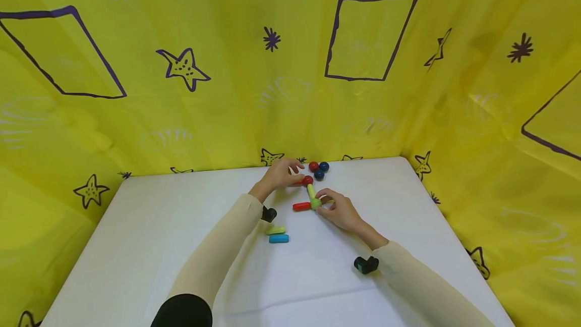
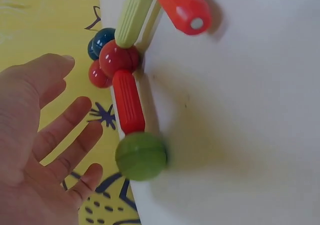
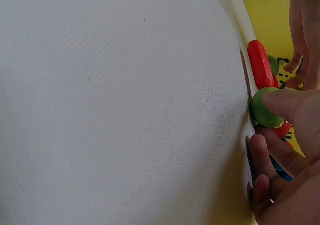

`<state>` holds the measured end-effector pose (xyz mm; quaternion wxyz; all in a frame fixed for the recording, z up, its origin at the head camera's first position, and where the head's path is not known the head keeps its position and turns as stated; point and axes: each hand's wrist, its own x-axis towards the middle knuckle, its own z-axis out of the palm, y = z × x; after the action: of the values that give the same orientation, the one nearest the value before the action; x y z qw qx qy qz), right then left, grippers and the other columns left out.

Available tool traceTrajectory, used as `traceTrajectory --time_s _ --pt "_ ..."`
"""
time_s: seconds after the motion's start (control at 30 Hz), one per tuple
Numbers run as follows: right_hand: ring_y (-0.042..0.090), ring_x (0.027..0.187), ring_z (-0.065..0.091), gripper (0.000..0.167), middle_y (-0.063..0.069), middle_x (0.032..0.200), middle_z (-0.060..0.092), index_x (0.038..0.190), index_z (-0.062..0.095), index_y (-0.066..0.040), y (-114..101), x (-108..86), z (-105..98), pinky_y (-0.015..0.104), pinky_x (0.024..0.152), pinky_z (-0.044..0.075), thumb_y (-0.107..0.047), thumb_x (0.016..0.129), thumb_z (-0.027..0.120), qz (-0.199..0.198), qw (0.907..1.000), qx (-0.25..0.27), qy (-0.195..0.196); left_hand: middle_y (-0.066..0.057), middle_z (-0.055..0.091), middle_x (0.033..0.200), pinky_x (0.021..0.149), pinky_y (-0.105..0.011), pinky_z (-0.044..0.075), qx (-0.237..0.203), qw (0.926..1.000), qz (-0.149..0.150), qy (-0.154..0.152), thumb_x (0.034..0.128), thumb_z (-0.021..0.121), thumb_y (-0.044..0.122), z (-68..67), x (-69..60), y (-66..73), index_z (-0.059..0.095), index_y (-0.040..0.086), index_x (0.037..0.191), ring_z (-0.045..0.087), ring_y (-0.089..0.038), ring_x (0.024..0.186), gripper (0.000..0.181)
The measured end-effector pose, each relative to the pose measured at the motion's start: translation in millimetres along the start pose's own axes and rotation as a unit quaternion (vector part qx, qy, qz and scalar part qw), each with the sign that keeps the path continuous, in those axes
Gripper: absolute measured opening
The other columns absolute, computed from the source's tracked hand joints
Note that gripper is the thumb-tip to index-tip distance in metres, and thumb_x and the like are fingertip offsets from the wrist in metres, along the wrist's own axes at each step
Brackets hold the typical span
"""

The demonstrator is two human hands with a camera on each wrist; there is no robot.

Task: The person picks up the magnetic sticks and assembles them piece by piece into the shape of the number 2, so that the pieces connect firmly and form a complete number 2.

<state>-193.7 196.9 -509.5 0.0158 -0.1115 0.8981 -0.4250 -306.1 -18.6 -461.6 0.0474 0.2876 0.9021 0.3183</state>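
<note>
Pinching a green ball [image 1: 315,204] between thumb and fingers, the right hand [image 1: 342,212] held one corner of a toy chain [image 1: 311,190] on the white table [image 1: 131,231]. A red stick [image 1: 301,207] and a pale green stick [image 2: 133,19] met at that ball; the pale one led to a red ball [image 2: 118,56], then a second red stick [image 2: 128,102] and another green ball [image 2: 141,156]. Beside that far end, the left hand [image 1: 279,173] had its fingers spread and gripped nothing. The pieces looked light, hard and sturdy. Glossy balls would probably slip or roll, so the ridged sticks seemed surer to hold. Joins likely swivelled or parted easily; steadying a ball while gripping its neighbouring stick looked wise.
</note>
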Motion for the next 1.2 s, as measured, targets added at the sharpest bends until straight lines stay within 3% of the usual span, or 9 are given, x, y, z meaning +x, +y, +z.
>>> traceTrajectory --time_s 0.53,0.8,1.0,1.2 --pt "0.015 0.069 0.057 0.030 0.011 0.111 0.073 0.120 0.064 -0.014 2 -1.1 2 0.029 0.067 0.049 -0.010 0.092 0.076 -0.019 0.9997 0.016 0.005 -0.010 0.072 0.113 0.082 -0.036 0.053 -0.059 0.9972 -0.045 -0.010 0.0949 0.076 0.019 26.2 28.5 16.2 0.073 0.010 0.123 0.064 -0.025 0.099 0.030" --pt "0.014 0.066 0.056 0.030 0.011 0.110 0.074 0.119 0.065 -0.014 2 -3.8 1 0.028 0.064 0.048 -0.009 0.092 0.076 -0.026 0.9995 0.016 0.012 -0.004 0.074 0.109 0.090 -0.037 0.050 0.008 0.9976 -0.060 0.034 0.0938 0.077 0.027 47.6 35.9 21.8 0.074 0.013 0.121 0.066 -0.020 0.097 0.030" --pt "0.014 0.066 0.056 0.031 0.009 0.109 0.074 0.120 0.065 -0.015 5 -2.7 3 0.027 0.065 0.048 -0.010 0.092 0.077 -0.024 0.9995 0.013 0.014 -0.002 0.074 0.108 0.092 -0.039 0.048 0.041 0.9961 -0.066 0.042 0.0939 0.076 0.030 53.9 36.8 22.3 0.075 0.015 0.119 0.065 -0.019 0.095 0.029" --pt "0.013 0.066 0.056 0.031 0.009 0.109 0.074 0.120 0.065 -0.014 5 -3.4 3 0.027 0.064 0.047 -0.010 0.092 0.077 -0.024 0.9995 0.013 0.015 -0.001 0.074 0.106 0.092 -0.040 0.047 0.040 0.9958 -0.072 0.040 0.0934 0.077 0.031 56.5 37.8 24.8 0.075 0.017 0.119 0.064 -0.019 0.094 0.029"
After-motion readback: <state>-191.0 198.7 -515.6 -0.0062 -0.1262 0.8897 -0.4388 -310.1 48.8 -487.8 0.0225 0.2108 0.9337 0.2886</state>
